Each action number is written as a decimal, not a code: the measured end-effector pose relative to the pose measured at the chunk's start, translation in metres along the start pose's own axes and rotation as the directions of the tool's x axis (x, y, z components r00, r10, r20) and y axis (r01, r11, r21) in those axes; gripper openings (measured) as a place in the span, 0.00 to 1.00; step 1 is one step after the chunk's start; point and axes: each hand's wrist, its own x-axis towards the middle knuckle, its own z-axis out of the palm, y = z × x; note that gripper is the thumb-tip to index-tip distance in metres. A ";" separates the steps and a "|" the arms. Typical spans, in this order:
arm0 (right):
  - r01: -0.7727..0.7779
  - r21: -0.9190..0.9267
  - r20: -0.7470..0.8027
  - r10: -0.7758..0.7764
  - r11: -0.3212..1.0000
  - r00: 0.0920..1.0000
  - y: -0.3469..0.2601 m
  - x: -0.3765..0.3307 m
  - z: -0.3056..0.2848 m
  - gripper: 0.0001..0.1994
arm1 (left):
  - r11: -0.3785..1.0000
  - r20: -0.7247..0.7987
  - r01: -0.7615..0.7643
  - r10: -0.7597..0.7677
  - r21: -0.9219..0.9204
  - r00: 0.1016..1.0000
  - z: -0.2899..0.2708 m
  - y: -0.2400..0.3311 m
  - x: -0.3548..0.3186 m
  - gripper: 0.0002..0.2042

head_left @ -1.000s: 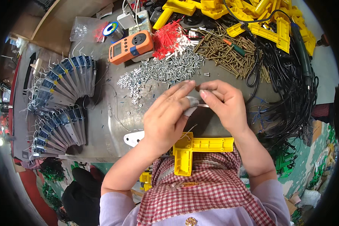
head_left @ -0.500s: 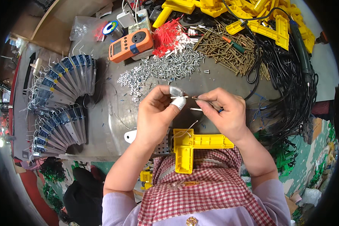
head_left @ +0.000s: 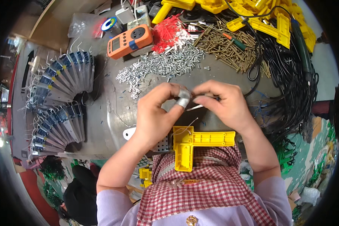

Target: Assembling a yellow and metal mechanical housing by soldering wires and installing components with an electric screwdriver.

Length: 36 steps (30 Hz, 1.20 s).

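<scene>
At the frame's centre, the left hand (head_left: 157, 113) has a narrow grip, contents too blurred to tell; the right hand (head_left: 226, 107) pinches a white wire (head_left: 195, 107). Below sits a yellow plastic casing half (head_left: 187, 140).

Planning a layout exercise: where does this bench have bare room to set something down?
Mostly bare: between the fanned strips and the white piece; another patch between golden screws and right hand. Crowded: the far-right corner (yellow casings), right side (black cables).
</scene>
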 end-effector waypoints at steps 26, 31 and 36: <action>0.096 -0.179 0.279 -0.043 0.979 0.959 -0.001 0.008 -0.002 0.15 | 0.774 0.219 -0.217 0.103 0.595 0.970 -0.014 0.011 0.001 0.09; 0.104 -0.144 0.300 -0.057 0.984 0.952 0.029 0.015 -0.008 0.06 | 0.798 0.262 -0.100 -0.075 0.594 0.962 -0.048 0.006 0.009 0.06; -0.196 0.108 0.294 0.157 0.975 0.943 0.042 0.022 -0.002 0.09 | 0.375 0.219 -0.290 0.221 0.881 0.950 -0.046 -0.015 0.049 0.12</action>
